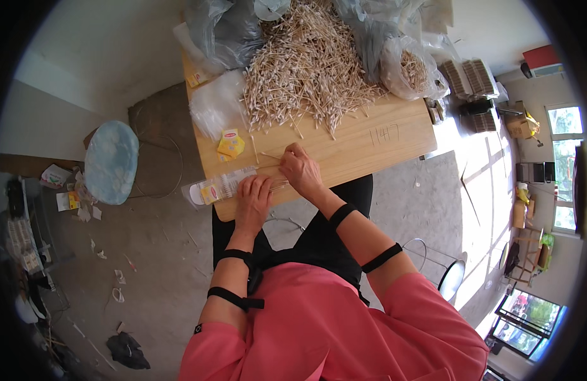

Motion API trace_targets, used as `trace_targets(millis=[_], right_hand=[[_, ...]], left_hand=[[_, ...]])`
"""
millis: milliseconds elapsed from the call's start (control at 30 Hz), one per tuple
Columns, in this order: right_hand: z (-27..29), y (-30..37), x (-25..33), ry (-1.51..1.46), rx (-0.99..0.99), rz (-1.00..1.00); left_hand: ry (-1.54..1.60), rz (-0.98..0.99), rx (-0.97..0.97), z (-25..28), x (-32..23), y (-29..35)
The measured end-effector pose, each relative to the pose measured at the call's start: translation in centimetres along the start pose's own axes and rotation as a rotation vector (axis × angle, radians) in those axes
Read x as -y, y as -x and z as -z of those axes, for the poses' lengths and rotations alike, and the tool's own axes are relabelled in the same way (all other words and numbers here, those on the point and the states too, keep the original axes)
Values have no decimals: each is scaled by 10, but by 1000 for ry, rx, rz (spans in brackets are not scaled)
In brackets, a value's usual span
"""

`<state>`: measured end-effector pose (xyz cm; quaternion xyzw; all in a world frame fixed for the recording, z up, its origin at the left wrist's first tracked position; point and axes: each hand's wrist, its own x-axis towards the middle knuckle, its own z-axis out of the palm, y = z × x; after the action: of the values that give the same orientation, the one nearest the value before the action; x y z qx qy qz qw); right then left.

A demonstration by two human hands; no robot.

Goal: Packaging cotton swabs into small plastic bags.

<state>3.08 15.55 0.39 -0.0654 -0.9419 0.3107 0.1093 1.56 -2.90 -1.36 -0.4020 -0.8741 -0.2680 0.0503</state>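
A clear plastic bag point(226, 184) with cotton swabs and a yellow-and-white label lies at the near left edge of the table. My left hand point(254, 195) rests over its right end, fingers bent and closed on it. Thin swab sticks show just right of those fingers. Close beside it, my right hand point(300, 169) is closed in a pinch, with cotton swab sticks reaching out leftward from its fingers. Its fingertips are partly hidden. Farther back spreads a large heap of loose cotton swabs point(306, 70).
Flat clear bags point(216, 105) and yellow labels point(230, 145) lie on the table's point(369, 143) left side. Grey plastic bags point(226, 35) flank the heap, and a clear bag of swabs point(411, 71) sits at right. A blue-covered stool point(112, 163) stands left; scraps litter the floor.
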Motion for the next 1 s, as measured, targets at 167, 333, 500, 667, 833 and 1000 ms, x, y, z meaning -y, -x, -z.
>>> trace_targets(millis=[167,333,500,667,833,1000], right_hand=[[5,-5,-15,-119,35,-56],[1,-6,-16,-116,96,-26],[5,-2,-14,-149,-2,-30],[19,19,-13,-217,61,-133],[21,32,-16,-224,-11,-140],[18,26,-15,-239,-30,-132]], left_hand=[[5,-20,-19,-2,3,0],[-11,-17,-17,-1,4,-1],[-3,-9,-3,0,2,-1],[10,-4,1,1,2,0],[27,-2,20,1,3,1],[28,-10,28,2,2,-2]])
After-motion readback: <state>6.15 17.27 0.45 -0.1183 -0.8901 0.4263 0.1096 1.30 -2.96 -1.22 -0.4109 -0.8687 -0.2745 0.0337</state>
